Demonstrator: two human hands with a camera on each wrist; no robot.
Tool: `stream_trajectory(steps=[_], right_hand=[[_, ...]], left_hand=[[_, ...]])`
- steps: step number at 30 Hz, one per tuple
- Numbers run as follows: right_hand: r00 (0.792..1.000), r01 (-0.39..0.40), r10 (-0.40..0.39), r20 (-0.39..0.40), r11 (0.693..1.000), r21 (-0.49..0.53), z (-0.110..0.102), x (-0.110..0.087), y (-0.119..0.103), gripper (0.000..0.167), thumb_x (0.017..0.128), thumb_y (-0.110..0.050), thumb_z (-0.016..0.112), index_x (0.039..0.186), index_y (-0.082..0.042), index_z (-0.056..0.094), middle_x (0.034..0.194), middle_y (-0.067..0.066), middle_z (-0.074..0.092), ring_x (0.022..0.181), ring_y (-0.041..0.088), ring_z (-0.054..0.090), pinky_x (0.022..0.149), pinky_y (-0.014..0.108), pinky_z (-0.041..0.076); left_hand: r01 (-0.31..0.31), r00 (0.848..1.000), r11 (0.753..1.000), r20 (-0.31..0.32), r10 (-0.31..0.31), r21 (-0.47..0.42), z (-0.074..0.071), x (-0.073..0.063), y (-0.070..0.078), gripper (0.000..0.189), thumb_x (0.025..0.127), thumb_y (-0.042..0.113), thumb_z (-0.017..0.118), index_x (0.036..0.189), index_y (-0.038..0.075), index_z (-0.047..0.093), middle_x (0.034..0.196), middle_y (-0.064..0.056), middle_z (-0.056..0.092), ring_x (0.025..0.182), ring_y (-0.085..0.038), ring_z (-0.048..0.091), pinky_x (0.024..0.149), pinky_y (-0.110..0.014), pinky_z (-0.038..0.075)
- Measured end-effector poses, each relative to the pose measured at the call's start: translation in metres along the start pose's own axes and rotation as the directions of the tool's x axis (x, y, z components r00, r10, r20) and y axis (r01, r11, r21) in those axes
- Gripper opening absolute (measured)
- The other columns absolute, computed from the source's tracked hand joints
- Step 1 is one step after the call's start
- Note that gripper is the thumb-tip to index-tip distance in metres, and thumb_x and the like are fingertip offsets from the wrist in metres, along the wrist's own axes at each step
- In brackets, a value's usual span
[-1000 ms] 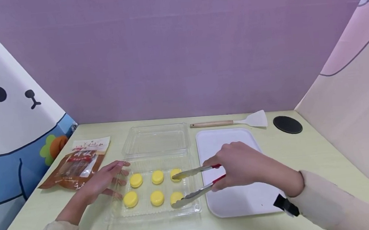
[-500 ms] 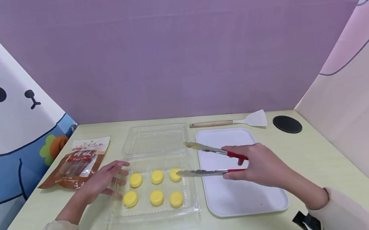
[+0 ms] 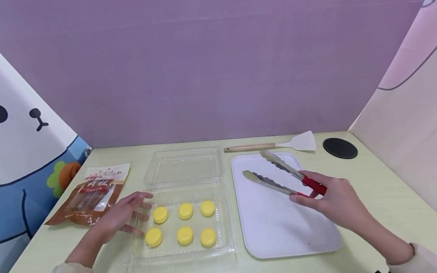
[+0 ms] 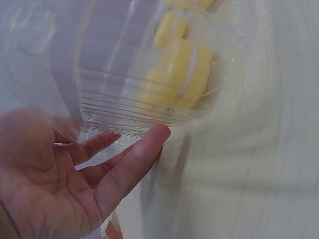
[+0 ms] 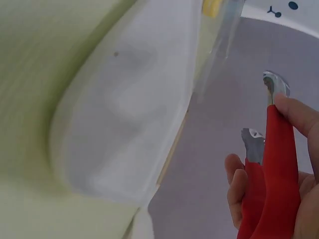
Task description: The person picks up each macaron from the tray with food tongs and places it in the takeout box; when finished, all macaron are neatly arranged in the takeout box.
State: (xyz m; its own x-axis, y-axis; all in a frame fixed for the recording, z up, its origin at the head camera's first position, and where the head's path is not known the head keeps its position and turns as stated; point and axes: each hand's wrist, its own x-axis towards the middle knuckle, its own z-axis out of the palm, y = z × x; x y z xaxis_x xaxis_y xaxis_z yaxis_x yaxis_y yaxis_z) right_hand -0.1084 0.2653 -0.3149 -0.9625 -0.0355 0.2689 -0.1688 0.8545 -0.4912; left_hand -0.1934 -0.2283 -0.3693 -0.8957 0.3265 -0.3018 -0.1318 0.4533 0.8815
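Note:
My right hand (image 3: 336,198) holds metal tongs (image 3: 287,167) with red grips above the white tray (image 3: 272,235). The tongs' arms stand apart with nothing between their tips. In the right wrist view, thumb and fingers wrap the red grips (image 5: 279,164). At the left side of a clear plastic container (image 3: 181,256), my left hand (image 3: 118,213) rests with fingers spread. Its thumb (image 4: 134,157) touches the ribbed side wall in the left wrist view. Inside sit two rows of yellow macarons (image 3: 185,236) with pale filling (image 4: 192,69). The container's lid (image 3: 184,167) lies folded back.
A brown snack packet (image 3: 92,195) lies at the left, beyond my left hand. Behind the tray is a white spatula (image 3: 303,141) with a wooden handle. A black round disc (image 3: 340,148) lies at the back right. A purple wall (image 3: 213,68) closes off the table's far edge.
My right hand has carried the tongs from over the right-hand macarons to above the tray, to the right. All the macarons stay in the container, and my left hand keeps its place.

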Motion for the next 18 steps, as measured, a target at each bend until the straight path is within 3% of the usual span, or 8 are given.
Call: stream_trajectory(steps=[5, 13, 18], right_hand=[[0.995, -0.084, 0.082, -0.053, 0.996, -0.035, -0.003, -0.004, 0.022, 0.072, 0.078, -0.044, 0.087, 0.131, 0.0, 0.066, 0.077, -0.003, 0.069, 0.072, 0.015, 0.059, 0.056, 0.027, 0.043], [0.977, -0.144, 0.13, -0.167, 0.987, -0.076, -0.008, -0.007, 0.058, 0.065, 0.082, -0.045, 0.084, 0.127, -0.001, 0.067, 0.066, -0.001, 0.056, 0.062, 0.017, 0.048, 0.05, 0.029, 0.036], [0.966, -0.199, 0.179, -0.185, 0.976, -0.091, -0.011, -0.006, 0.078, 0.069, 0.086, -0.048, 0.079, 0.131, 0.002, 0.064, 0.065, 0.001, 0.054, 0.061, 0.021, 0.046, 0.051, 0.031, 0.034]], left_hand=[[0.004, 1.0, 1.0, -0.001, -0.004, 0.004, 0.001, 0.0, 0.0, 0.059, 0.112, 0.041, 0.03, 0.151, -0.003, 0.035, 0.139, -0.032, 0.049, 0.106, -0.028, 0.063, 0.074, -0.045, 0.062], [0.001, 1.0, 1.0, 0.002, -0.001, 0.009, 0.0, 0.001, 0.001, 0.058, 0.113, 0.04, 0.03, 0.151, -0.003, 0.035, 0.139, -0.032, 0.049, 0.106, -0.029, 0.063, 0.075, -0.045, 0.062], [0.003, 1.0, 1.0, 0.002, -0.003, 0.011, 0.0, 0.0, 0.001, 0.058, 0.113, 0.04, 0.029, 0.151, -0.003, 0.035, 0.139, -0.033, 0.048, 0.107, -0.03, 0.063, 0.075, -0.045, 0.062]])
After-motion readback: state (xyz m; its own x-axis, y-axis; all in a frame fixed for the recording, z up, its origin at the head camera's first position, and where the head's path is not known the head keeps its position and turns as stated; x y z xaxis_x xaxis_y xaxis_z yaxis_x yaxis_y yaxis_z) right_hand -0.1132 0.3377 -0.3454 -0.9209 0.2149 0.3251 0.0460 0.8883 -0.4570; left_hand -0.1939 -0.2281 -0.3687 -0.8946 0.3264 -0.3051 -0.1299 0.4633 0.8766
